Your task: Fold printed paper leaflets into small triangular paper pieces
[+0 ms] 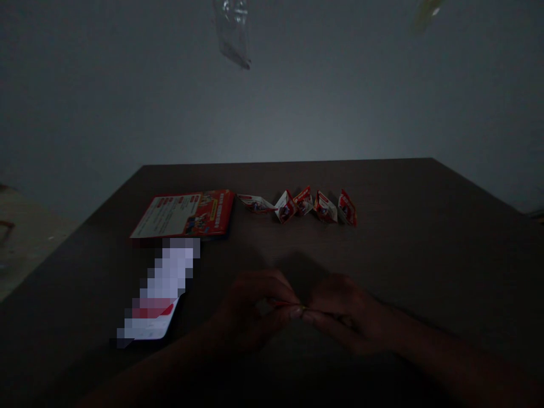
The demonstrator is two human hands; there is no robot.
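Observation:
Near the front middle of the table, my left hand [263, 309] and my right hand [344, 314] meet, fingertips almost touching. Both pinch a thin folded paper [302, 308], seen nearly edge-on; a little red and yellow shows on it, and most of it is hidden by the fingers. Beyond the hands stands a row of several folded red-and-white printed papers, among them a white-faced one [285, 207] and a red one [348, 208] at the right end.
A stack of red-and-white printed leaflets [170, 218] lies at the left. In front of it is a phone [159, 328] with a lit, blurred screen. The dark table [403, 226] meets a grey wall, where a clear plastic bag [233, 34] hangs. The light is dim.

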